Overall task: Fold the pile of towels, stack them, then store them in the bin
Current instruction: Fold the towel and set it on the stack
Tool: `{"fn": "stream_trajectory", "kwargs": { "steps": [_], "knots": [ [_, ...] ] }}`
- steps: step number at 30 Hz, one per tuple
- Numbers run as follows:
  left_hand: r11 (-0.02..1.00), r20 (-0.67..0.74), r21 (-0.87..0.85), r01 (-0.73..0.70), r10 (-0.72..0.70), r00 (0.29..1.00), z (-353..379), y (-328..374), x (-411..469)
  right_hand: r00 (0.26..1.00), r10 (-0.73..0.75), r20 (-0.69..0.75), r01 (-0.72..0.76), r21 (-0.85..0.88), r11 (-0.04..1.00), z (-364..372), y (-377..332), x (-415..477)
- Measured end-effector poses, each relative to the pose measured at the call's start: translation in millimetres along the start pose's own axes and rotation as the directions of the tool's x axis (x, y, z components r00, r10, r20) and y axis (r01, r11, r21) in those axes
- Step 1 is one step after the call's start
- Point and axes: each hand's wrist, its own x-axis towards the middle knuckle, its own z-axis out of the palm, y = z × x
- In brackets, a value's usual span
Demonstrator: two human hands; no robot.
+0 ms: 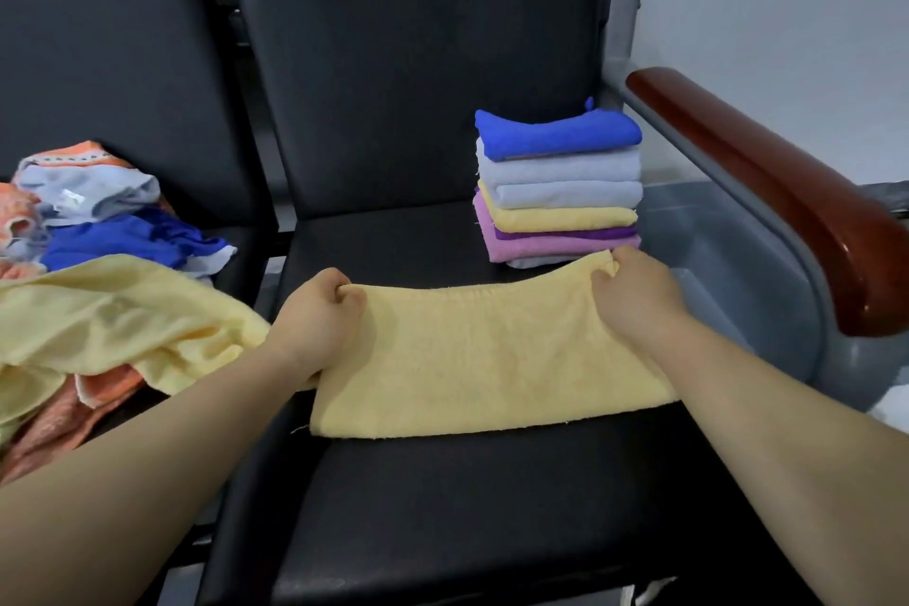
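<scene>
A yellow towel [487, 359] lies folded over on the black chair seat [442, 507]. My left hand [319, 315] grips its far left corner and my right hand [634, 290] grips its far right corner. Just behind the right hand stands a stack of folded towels [558, 187], blue on top, then grey, yellow, purple and pink. On the seat to the left sits a loose pile of unfolded towels [98, 231]: orange, grey, blue and another yellow one [113, 320]. A grey translucent bin [728, 256] sits to the right, beyond the armrest.
A brown wooden armrest [787, 192] on a grey metal frame runs along the right side of the chair, between the seat and the bin. The black backrest [418, 64] rises behind the stack. A white wall is at the far right.
</scene>
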Motion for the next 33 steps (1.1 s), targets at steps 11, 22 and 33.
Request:
{"fn": "stream_trajectory", "kwargs": {
  "steps": [11, 22, 33],
  "knots": [
    [0.998, -0.014, 0.057, 0.017, -0.017, 1.0, 4, 4, 2, 0.999, 0.018, -0.032, -0.016, 0.065, 0.998, -3, -2, -9],
    [0.986, 0.036, 0.165, -0.008, 0.002, 0.999, -1, 23, -20, 0.994, -0.099, -0.044, 0.091, -0.148, 0.985, -13, -16, -49],
    [0.814, 0.397, 0.33, -0.479, 0.341, 0.852, 24, 55, -69, 0.891, -0.378, 0.252, 0.438, -0.251, 0.864, 5, -37, -74]
  ]
}}
